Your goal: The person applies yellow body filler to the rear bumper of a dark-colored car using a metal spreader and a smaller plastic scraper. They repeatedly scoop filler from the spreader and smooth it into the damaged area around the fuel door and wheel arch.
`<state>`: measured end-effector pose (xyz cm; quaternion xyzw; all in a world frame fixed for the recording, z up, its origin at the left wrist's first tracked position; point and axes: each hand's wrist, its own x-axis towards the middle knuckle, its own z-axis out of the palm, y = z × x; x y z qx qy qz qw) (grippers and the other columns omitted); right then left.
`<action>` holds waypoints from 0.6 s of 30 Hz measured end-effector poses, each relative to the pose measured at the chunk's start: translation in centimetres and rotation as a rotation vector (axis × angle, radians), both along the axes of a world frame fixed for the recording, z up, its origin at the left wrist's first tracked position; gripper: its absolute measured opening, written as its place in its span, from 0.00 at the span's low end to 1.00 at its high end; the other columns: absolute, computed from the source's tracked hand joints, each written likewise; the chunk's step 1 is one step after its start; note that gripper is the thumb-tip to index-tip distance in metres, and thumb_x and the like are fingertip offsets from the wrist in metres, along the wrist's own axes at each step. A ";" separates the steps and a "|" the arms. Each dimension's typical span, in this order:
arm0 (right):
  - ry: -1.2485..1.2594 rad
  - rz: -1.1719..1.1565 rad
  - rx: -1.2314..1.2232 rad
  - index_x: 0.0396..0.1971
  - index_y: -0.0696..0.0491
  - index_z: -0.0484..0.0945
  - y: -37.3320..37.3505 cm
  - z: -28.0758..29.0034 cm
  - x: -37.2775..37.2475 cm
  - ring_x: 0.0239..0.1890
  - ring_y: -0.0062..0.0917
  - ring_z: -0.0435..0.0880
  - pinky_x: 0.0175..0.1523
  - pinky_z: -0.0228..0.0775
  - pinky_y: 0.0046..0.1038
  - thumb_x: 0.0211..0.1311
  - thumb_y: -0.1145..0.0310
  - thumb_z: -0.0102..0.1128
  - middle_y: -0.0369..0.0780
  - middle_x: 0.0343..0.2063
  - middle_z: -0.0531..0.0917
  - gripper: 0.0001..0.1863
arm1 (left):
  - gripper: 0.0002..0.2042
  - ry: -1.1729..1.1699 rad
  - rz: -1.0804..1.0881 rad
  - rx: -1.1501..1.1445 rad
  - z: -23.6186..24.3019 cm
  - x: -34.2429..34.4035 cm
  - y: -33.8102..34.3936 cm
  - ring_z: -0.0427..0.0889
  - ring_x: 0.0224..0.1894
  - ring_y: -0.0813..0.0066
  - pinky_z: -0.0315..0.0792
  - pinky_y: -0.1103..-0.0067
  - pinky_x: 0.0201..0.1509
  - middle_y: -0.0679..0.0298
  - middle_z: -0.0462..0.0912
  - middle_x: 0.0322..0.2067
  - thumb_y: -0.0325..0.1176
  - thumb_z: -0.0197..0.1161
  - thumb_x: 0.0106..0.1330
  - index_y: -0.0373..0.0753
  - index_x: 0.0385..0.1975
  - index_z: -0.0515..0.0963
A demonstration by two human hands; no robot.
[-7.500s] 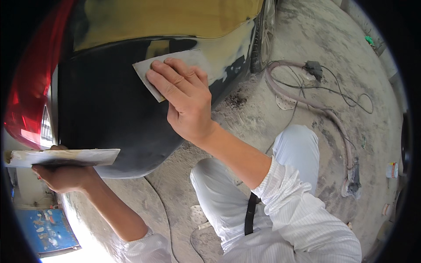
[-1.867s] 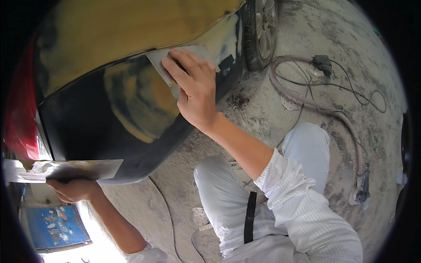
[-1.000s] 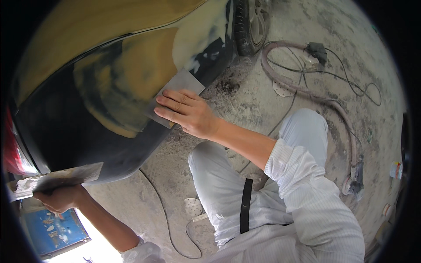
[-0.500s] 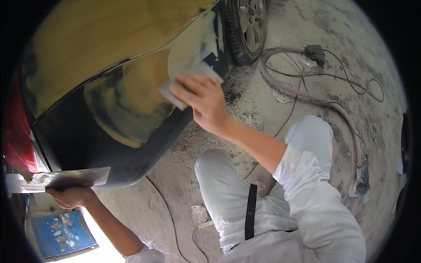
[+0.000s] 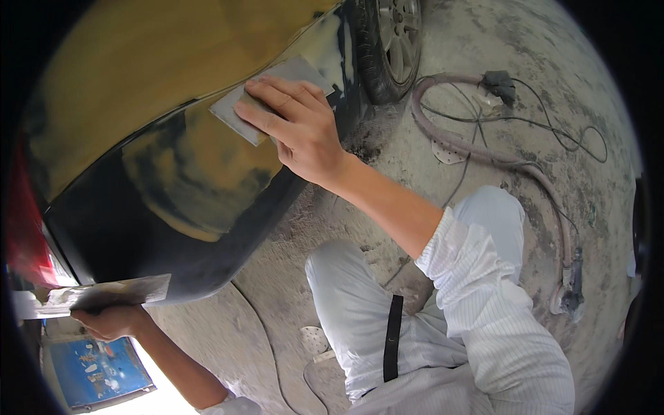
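car bumper (image 5: pixel 173 207), r hand (image 5: pixel 301 128) w/ spreader (image 5: pixel 238 117)

Spreader (image 5: pixel 277 93) on panel (image 5: pixel 173 173) — hose (image 5: pixel 484 155) right
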<state>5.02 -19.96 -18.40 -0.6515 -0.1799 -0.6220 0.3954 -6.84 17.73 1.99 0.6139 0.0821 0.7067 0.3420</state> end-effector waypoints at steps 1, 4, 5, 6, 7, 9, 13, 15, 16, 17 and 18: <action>0.006 0.022 0.005 0.58 0.44 0.91 0.1 -0.2 0.1 0.65 0.36 0.88 0.65 0.74 0.40 0.55 0.80 0.72 0.38 0.60 0.91 0.28 | 0.29 0.002 0.012 0.008 0.0 0.0 0.2 0.92 0.47 0.58 0.91 0.68 0.54 0.50 0.90 0.51 0.51 0.55 0.86 0.23 0.50 0.89; 0.047 0.053 -0.035 0.57 0.44 0.90 0.6 -1.3 -0.1 0.65 0.36 0.88 0.64 0.75 0.40 0.56 0.79 0.73 0.39 0.60 0.91 0.27 | 0.29 0.002 0.048 0.013 -0.2 0.0 0.4 0.91 0.51 0.59 0.90 0.69 0.56 0.51 0.89 0.54 0.51 0.57 0.86 0.24 0.50 0.88; 0.056 0.076 -0.047 0.58 0.44 0.90 0.7 -1.8 -0.3 0.66 0.37 0.88 0.64 0.75 0.40 0.56 0.81 0.72 0.39 0.61 0.91 0.29 | 0.28 -0.015 0.039 -0.004 -0.2 -0.1 0.4 0.91 0.52 0.59 0.90 0.68 0.57 0.51 0.88 0.55 0.51 0.57 0.85 0.25 0.50 0.89; 0.070 0.099 -0.055 0.60 0.45 0.91 0.9 -2.4 -0.6 0.68 0.38 0.88 0.65 0.76 0.40 0.56 0.83 0.71 0.40 0.63 0.90 0.30 | 0.28 -0.022 0.042 0.011 -0.2 0.0 0.4 0.91 0.52 0.59 0.90 0.68 0.58 0.50 0.88 0.56 0.51 0.58 0.85 0.25 0.49 0.89; 0.087 0.120 -0.066 0.61 0.45 0.91 1.1 -3.1 -0.9 0.69 0.39 0.88 0.66 0.76 0.40 0.56 0.84 0.70 0.40 0.64 0.90 0.31 | 0.27 -0.026 0.037 -0.016 -0.1 0.0 0.5 0.91 0.53 0.58 0.90 0.68 0.58 0.51 0.88 0.56 0.50 0.59 0.85 0.26 0.51 0.89; 0.093 0.104 -0.108 0.58 0.45 0.90 1.5 -4.5 -1.4 0.69 0.37 0.87 0.65 0.77 0.41 0.56 0.81 0.72 0.39 0.62 0.91 0.28 | 0.27 -0.033 0.010 -0.021 -0.1 0.1 0.8 0.91 0.53 0.58 0.90 0.67 0.59 0.51 0.88 0.56 0.50 0.59 0.84 0.26 0.51 0.89; 0.122 0.193 -0.136 0.63 0.45 0.89 2.3 -7.6 -2.1 0.72 0.37 0.85 0.69 0.76 0.41 0.56 0.83 0.71 0.39 0.68 0.88 0.32 | 0.26 -0.097 -0.034 0.066 0.1 0.3 1.9 0.92 0.39 0.65 0.93 0.68 0.47 0.56 0.92 0.43 0.46 0.55 0.86 0.28 0.39 0.90; 0.156 0.215 -0.176 0.63 0.46 0.89 2.4 -9.2 -2.5 0.73 0.37 0.85 0.70 0.77 0.41 0.56 0.83 0.71 0.39 0.69 0.88 0.32 | 0.26 -0.051 -0.046 0.021 0.0 0.2 2.1 0.92 0.46 0.61 0.92 0.67 0.53 0.51 0.90 0.49 0.48 0.57 0.85 0.26 0.43 0.90; 0.138 0.220 -0.178 0.63 0.46 0.89 2.4 -10.0 -2.7 0.73 0.37 0.85 0.70 0.77 0.41 0.57 0.83 0.71 0.38 0.69 0.88 0.32 | 0.27 -0.027 -0.042 0.006 0.0 0.2 2.0 0.91 0.50 0.59 0.91 0.67 0.56 0.48 0.89 0.52 0.49 0.58 0.85 0.26 0.46 0.89; 0.165 0.218 -0.213 0.62 0.46 0.89 2.4 -10.8 -2.9 0.73 0.36 0.85 0.71 0.76 0.41 0.56 0.82 0.72 0.38 0.68 0.88 0.31 | 0.27 -0.005 0.001 0.051 0.0 0.1 1.8 0.91 0.47 0.60 0.91 0.67 0.53 0.48 0.89 0.50 0.48 0.56 0.86 0.25 0.43 0.89; 0.170 0.211 -0.235 0.61 0.46 0.89 2.3 -11.6 -3.1 0.73 0.36 0.84 0.72 0.76 0.41 0.55 0.80 0.73 0.38 0.67 0.89 0.31 | 0.27 0.003 -0.001 0.034 0.1 0.2 1.4 0.90 0.46 0.62 0.91 0.67 0.51 0.50 0.89 0.48 0.48 0.55 0.87 0.26 0.41 0.88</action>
